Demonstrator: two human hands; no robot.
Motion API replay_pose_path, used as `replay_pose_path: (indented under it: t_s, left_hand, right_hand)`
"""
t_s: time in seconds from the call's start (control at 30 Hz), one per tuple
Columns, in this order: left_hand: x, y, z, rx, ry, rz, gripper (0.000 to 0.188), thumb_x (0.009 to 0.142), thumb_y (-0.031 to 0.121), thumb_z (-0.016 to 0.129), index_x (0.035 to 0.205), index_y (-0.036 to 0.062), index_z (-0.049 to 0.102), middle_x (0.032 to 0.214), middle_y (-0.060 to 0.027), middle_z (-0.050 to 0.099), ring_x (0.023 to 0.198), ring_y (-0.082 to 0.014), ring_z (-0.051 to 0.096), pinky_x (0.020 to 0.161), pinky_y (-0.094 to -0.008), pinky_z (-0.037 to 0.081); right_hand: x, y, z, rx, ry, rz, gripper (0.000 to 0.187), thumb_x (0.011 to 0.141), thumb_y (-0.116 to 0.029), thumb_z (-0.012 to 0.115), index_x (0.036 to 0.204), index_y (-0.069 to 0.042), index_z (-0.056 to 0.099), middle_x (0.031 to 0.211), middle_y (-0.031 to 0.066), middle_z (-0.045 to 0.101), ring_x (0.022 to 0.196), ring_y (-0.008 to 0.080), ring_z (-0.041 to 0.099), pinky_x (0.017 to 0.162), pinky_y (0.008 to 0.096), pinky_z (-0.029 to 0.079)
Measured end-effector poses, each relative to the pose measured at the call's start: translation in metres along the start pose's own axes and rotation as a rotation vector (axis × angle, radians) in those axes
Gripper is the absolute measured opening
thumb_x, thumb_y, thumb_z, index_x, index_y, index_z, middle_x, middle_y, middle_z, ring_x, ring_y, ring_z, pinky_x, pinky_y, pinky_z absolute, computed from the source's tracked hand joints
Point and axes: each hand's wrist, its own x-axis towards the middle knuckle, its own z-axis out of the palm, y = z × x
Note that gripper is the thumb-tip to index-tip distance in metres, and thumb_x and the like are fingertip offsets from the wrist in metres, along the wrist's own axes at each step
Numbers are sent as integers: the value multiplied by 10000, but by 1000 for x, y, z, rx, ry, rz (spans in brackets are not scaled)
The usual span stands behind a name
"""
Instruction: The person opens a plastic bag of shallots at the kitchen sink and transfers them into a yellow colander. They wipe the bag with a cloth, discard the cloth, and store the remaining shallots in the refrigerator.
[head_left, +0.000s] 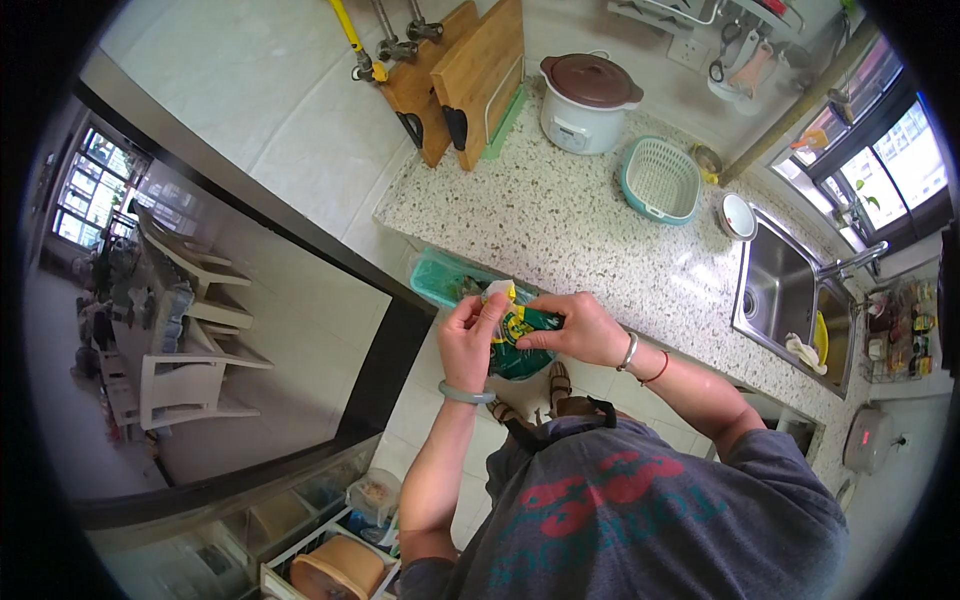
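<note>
A dark green packet with yellow print (512, 350) hangs between my hands in front of the counter's edge. My left hand (467, 338) pinches its upper left part, where a white and yellow corner sticks up above the fingers. My right hand (583, 330) is closed on the packet's upper right side, thumb in front. I cannot tell whether the packet is open, or what is in it. Just beyond my left hand, a translucent teal bin (432, 278) is fixed at the counter's edge, and its contents are partly hidden.
The speckled counter (560, 225) holds a white cooker with a brown lid (590, 95), a teal-rimmed basket (662, 180), cutting boards (480, 75) and a small bowl (738, 217). A steel sink (775, 275) lies right. A dark door frame (370, 375) stands left; storage containers (338, 568) are lower left.
</note>
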Motion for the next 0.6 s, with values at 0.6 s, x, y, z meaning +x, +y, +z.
replay_pose_path:
  t_s: [0.6]
  left_hand:
    - [-2,0,-22,-36,-234,-38,402,840,243,717,1114,-29,604,1020,-55,640,914,-90,572,812,-231,460]
  right_hand:
    - [7,31,15,706,-32,187,340,806,-259,748,1033,-29,643,875,-25,632,788,58,546,697,219,442]
